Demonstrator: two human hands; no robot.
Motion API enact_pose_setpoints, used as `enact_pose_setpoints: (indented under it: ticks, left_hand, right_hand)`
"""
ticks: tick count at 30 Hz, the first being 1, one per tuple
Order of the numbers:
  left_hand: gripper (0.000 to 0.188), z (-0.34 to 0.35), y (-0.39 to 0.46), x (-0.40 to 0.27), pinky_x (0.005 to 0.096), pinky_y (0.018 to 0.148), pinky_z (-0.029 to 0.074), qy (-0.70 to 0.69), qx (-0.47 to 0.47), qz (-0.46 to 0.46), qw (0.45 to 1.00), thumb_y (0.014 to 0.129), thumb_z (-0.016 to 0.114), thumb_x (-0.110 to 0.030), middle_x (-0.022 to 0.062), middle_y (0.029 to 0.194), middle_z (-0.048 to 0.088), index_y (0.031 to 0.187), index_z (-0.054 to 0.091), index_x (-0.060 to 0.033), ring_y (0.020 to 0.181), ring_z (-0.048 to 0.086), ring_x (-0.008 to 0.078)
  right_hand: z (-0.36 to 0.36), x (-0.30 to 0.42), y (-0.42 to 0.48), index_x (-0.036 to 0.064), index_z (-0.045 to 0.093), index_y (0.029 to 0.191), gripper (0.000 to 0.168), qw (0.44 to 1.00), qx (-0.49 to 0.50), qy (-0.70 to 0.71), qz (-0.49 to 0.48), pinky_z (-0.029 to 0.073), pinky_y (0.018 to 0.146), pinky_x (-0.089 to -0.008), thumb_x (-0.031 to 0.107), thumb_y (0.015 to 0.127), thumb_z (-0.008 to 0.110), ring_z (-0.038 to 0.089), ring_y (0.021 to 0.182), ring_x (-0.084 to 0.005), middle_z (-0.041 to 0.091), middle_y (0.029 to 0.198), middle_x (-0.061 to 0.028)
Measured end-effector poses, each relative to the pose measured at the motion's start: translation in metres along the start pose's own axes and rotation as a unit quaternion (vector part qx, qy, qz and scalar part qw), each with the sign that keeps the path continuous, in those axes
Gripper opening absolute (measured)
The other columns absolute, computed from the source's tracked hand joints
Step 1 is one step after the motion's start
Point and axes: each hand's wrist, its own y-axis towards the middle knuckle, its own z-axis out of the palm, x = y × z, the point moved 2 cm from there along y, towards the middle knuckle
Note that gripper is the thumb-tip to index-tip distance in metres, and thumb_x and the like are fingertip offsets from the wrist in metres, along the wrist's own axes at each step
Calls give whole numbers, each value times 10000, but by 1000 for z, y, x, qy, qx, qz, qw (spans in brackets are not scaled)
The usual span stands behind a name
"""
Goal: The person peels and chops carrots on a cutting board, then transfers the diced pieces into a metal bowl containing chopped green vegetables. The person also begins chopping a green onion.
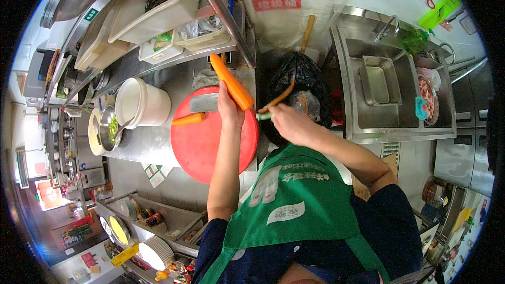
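Note:
My left hand (229, 106) grips a thick, peeled-looking orange carrot (232, 83) above the edge of a round red cutting board (213, 146). In my right hand (294, 125) is a small tool with a pale green part (264, 116), probably a peeler; its blade is hard to make out. A curved orange-brown strip of peel (283, 95) is beside my right fingers, over a bin lined with a black bag (292, 71). On the board lie a cleaver (203, 103), its handle hidden behind my left hand, and a shorter carrot (189, 119).
A white bucket (152, 102) and a steel bowl of chopped greens (111, 126) stand left on the steel counter. Above it runs a shelf with plastic bins (161, 15). A double sink (378, 130) is at right, with a bowl of meat (428, 98). A wooden handle (308, 33) rises behind the bin.

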Motion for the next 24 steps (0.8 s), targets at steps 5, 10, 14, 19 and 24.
enact_pose_setpoints:
  ticks: [5, 10, 14, 19, 24]
  left_hand:
    - [440, 18, -19, -2, 345, 729, 528, 32, 67, -46, 996, 1099, 443, -429, 88, 958, 637, 1310, 548, -57, 812, 622, 204]
    - [421, 34, -39, -1, 310, 711, 517, 195, 86, 7, 977, 1117, 419, -405, 72, 935, 636, 1320, 536, -55, 792, 612, 163]
    - [412, 37, -43, 0, 300, 710, 512, 245, 79, 77, 963, 1128, 418, -395, 64, 938, 635, 1312, 545, -49, 785, 605, 143]
    - [393, 24, -24, 5, 312, 720, 511, 170, 17, 89, 981, 1117, 449, -401, 66, 929, 632, 1265, 561, -55, 800, 599, 154]
    - [407, -5, -10, -2, 342, 717, 513, 70, 8, 48, 996, 1101, 439, -435, 81, 925, 640, 1189, 574, -62, 786, 611, 199]
  right_hand:
    - [-46, 3, 45, -57, 533, 1338, 361, 974, -220, 51, -35, 532, 889, -521, 131, 1030, 531, 651, 1018, -466, 642, 1155, -285]
    - [-62, 16, 87, -73, 529, 1332, 365, 957, -281, 65, -26, 534, 914, -519, 141, 1038, 511, 647, 1053, -468, 633, 1196, -295]
    - [-57, 25, 85, -78, 510, 1334, 366, 955, -287, 64, -29, 550, 880, -527, 154, 1052, 485, 655, 1033, -471, 629, 1204, -300]
    - [-12, 23, 43, -56, 501, 1241, 276, 984, -169, 6, -57, 564, 763, -563, 119, 1033, 450, 670, 889, -493, 629, 1047, -292]
    - [0, -4, -4, -52, 580, 1227, 301, 997, 46, -58, -3, 573, 833, -538, 113, 1001, 469, 691, 938, -458, 658, 1060, -273]
